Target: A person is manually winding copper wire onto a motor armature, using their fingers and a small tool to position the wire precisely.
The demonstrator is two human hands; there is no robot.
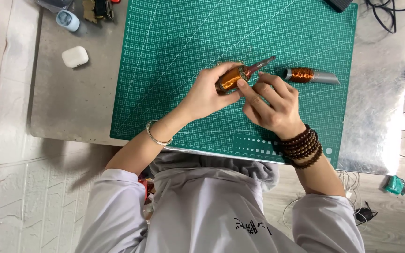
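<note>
The left hand [207,96] grips a copper wire coil [230,78] on a grey rod over the green mat [174,56]. The right hand's [275,105] fingers [244,86] pinch at the coil's end. If that pinch slips, the fine wire could spring loose and unwind, I judge.

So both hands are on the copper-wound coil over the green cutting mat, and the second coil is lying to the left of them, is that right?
Not quite. In the head view the second coil lies to the right of the hands, not the left. Both the left hand and right hand are on the copper-wound coil over the green cutting mat.

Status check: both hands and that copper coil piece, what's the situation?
Left hand grips copper-wound coil. Right hand fingers touch its end. Second coil lies apart on green cutting mat.
</note>
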